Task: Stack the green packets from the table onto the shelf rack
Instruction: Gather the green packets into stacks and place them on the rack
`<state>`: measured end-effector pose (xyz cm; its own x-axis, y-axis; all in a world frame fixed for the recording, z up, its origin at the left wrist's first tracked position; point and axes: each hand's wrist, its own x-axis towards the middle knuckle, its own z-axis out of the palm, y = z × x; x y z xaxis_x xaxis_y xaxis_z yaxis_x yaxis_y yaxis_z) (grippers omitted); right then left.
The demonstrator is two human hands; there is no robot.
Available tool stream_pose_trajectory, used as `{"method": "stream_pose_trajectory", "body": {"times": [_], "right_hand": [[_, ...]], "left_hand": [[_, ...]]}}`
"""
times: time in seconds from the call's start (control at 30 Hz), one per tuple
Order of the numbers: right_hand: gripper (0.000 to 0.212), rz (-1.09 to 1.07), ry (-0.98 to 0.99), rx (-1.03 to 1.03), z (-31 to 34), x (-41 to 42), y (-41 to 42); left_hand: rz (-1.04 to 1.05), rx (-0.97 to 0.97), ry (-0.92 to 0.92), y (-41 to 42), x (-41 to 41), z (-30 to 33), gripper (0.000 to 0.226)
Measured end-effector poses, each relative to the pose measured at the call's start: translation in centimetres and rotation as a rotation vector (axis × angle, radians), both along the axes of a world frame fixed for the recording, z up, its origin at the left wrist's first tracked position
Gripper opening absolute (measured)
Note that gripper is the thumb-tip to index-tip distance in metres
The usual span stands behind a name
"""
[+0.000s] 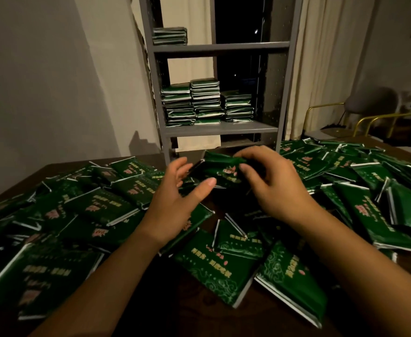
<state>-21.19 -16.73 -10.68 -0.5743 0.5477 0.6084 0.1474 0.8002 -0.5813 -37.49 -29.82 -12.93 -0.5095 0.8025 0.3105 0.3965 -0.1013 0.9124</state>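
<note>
Green shiny foil packets [107, 207] lie in a big messy heap all over the dark wooden desk [151, 310]. The right hand [276, 183] has its fingers curled round one green packet [220, 169], lifted a little above the heap, right in front of the grey metal shelf rack [220, 128]. The left hand [173, 198] has a loose grip with nothing in it; its fingers are spread beside the lifted packet, and I cannot tell if they touch it.

Three neat stacks of green packets [207, 103] already sit on the middle shelf, and a small stack [170, 36] sits on the shelf above. Most packets are not yet moved, so the job looks far from done.

To do this step well, I think both hands should square the packet up flat, or gather a few more on it, edges lined up. Then carry it level to the shortest stack, so nothing slides off
</note>
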Motion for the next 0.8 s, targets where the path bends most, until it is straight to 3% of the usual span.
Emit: {"method": "stream_pose_trajectory", "body": {"times": [0.07, 0.13, 0.23, 0.3, 0.37, 0.43, 0.5, 0.57, 0.67, 0.8], "right_hand": [[0.020, 0.134, 0.023, -0.105, 0.1, -0.5, -0.7], [0.022, 0.203, 0.004, -0.181, 0.0, -1.0, -1.3], [0.032, 0.085, 0.013, -0.176, -0.3, -1.3, -1.5], [0.030, -0.057, -0.030, -0.059, -0.1, -0.7, -1.8], [0.034, -0.016, -0.202, -0.031, 0.6, 0.1, -2.5], [0.053, 0.090, -0.572, 0.013, 1.4, 0.5, -4.0], [0.079, 0.117, -0.936, 0.206, 1.9, 0.6, -5.9], [0.095, 0.098, -1.118, 0.366, 2.3, 0.5, -8.0], [0.099, 0.091, -1.180, 0.494, 2.5, 0.1, -10.0], [0.068, 0.098, -1.058, 0.569, 2.2, 0.0, -10.3]], "left_hand": [[0.013, 0.039, -0.054, -0.3, 0.6, 0.6, 0.079], [0.049, 0.080, -0.063, -0.6, 0.9, 1.3, 0.042], [0.082, 0.089, -0.070, -1.0, 0.5, 1.3, 0.007], [0.157, 0.116, -0.079, -1.0, 0.0, 1.0, 0.008], [0.243, 0.147, -0.067, -1.0, -0.6, 0.7, 0.015], [0.306, 0.174, -0.047, -1.0, -0.9, 0.6, 0.018], [0.342, 0.192, -0.040, -1.1, -0.9, 0.6, 0.020], [0.371, 0.181, -0.022, -1.0, -0.7, 0.6, 0.021], [0.387, 0.146, -0.017, -0.9, -0.5, 0.5, 0.025], [0.372, 0.145, -0.021, -0.8, -0.4, 0.5, 0.028]]}}
